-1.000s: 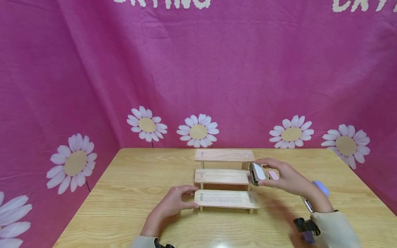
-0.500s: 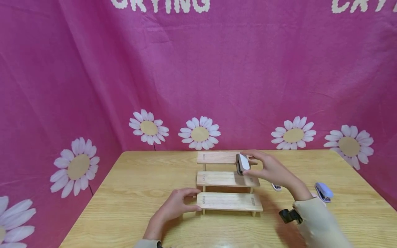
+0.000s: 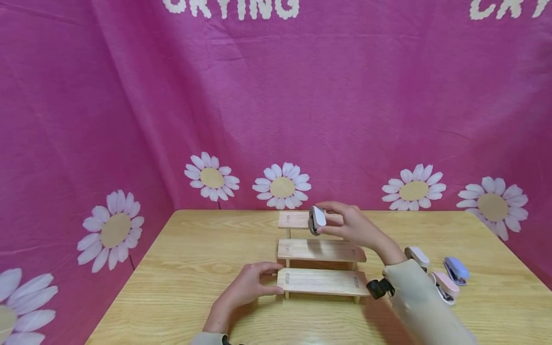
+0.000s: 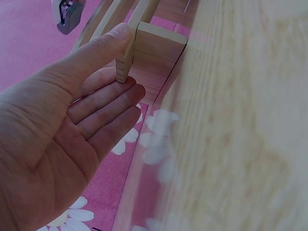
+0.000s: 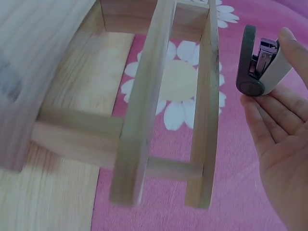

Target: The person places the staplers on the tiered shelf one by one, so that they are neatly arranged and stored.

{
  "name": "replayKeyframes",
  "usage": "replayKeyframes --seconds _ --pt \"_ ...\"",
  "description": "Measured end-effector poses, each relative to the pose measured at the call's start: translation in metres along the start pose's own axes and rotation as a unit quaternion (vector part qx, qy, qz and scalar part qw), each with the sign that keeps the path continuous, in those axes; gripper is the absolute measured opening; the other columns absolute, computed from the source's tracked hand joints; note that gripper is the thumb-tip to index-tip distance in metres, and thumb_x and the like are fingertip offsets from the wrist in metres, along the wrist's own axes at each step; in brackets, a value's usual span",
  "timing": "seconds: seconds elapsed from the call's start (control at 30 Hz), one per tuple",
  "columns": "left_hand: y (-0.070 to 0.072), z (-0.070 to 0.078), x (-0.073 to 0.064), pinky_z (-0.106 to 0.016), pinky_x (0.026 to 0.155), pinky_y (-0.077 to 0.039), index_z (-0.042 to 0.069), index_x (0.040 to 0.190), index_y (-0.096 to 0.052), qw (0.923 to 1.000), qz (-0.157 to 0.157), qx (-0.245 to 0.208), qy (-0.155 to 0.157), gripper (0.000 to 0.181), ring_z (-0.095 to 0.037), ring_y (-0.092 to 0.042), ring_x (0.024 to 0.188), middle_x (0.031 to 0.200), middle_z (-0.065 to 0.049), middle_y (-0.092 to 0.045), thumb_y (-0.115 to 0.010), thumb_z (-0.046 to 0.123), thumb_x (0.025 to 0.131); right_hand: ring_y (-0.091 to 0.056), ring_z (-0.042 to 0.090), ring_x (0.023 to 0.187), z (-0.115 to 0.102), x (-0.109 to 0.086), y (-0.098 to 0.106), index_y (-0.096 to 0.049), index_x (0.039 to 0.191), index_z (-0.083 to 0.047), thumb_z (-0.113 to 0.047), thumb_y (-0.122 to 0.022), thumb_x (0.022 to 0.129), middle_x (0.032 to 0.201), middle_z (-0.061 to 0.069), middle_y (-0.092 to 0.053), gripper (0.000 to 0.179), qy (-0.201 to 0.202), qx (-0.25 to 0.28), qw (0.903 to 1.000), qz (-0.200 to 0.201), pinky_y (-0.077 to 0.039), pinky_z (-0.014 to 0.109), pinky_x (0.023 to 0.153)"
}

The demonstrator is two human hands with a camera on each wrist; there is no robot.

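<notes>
A three-step wooden stand [image 3: 321, 281] rests on the table. My left hand [image 3: 247, 286] holds the left end of its lowest step; in the left wrist view the thumb lies against the step's end [image 4: 122, 67] with the fingers on the other side. Between thumb and fingertips, my right hand [image 3: 355, 230] pinches a small stapler [image 3: 318, 218], white on top with a dark grey base. It is tilted and overlaps the top step in the head view. The right wrist view shows the stapler [image 5: 280, 67] out beyond the stand's edge, its metal staple channel visible between the two arms.
Right of the stand, partly behind the right sleeve [image 3: 416, 292], are a white stapler [image 3: 418, 257], a pink stapler [image 3: 447, 284] and a lavender stapler [image 3: 456, 268]. A pink daisy-print cloth [image 3: 345, 120] hangs behind the wooden table [image 3: 207, 244].
My right hand has carried the white stapler leftward and up, from beside the stand to over its top step. The staplers on the right have come into view. My left hand stays at the lowest step.
</notes>
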State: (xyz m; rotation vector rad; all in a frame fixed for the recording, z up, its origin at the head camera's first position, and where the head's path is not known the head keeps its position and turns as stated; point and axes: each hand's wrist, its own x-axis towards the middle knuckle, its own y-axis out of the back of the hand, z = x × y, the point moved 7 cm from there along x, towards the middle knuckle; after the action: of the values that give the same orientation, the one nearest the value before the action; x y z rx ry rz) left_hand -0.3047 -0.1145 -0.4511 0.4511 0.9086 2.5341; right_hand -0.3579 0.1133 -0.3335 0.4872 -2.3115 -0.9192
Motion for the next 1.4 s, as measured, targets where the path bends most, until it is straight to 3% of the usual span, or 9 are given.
replayKeyframes --seconds 0.3,0.5,1.1,1.4 --pt "0.002 0.001 0.0 -0.036 0.105 -0.051 0.009 0.125 -0.066 1.0 0.0 0.005 -0.004 0.055 -0.023 -0.065 0.117 0.125 -0.006 -0.069 -0.082 0.031 0.078 -0.064 0.029 0.119 -0.002 0.023 -0.012 -0.058 0.133 -0.008 -0.029 -0.077 0.085 0.127 0.01 -0.067 0.056 -0.027 0.002 0.9996 -0.012 -0.052 0.05 0.102" --pt "-0.001 0.0 0.0 -0.038 0.106 -0.051 0.01 0.126 -0.066 1.0 -0.001 0.008 0.002 0.056 -0.023 -0.065 0.117 0.126 -0.006 -0.069 -0.082 0.033 0.078 -0.062 0.035 0.121 -0.001 0.033 -0.023 -0.057 0.133 -0.004 -0.025 -0.076 0.085 0.128 0.015 -0.065 0.056 -0.026 0.033 0.9987 -0.03 -0.051 0.048 0.104" --pt "0.0 0.0 0.0 -0.032 0.104 -0.052 0.01 0.125 -0.066 1.0 0.001 0.009 0.003 0.054 -0.021 -0.065 0.117 0.125 -0.006 -0.069 -0.082 0.031 0.078 -0.061 0.033 0.123 0.007 0.043 -0.029 -0.056 0.135 -0.003 -0.03 -0.072 0.089 0.137 0.018 -0.06 0.056 -0.05 0.002 0.9978 -0.043 -0.051 0.046 0.105" --pt "0.001 0.0 0.0 -0.034 0.105 -0.051 0.009 0.126 -0.065 1.0 -0.001 0.001 0.007 0.055 -0.022 -0.066 0.117 0.126 -0.007 -0.069 -0.082 0.03 0.078 -0.059 0.035 0.124 0.009 0.045 -0.032 -0.055 0.136 -0.002 -0.027 -0.071 0.09 0.136 0.019 -0.06 0.054 -0.055 0.029 0.9968 -0.051 -0.051 0.046 0.106"
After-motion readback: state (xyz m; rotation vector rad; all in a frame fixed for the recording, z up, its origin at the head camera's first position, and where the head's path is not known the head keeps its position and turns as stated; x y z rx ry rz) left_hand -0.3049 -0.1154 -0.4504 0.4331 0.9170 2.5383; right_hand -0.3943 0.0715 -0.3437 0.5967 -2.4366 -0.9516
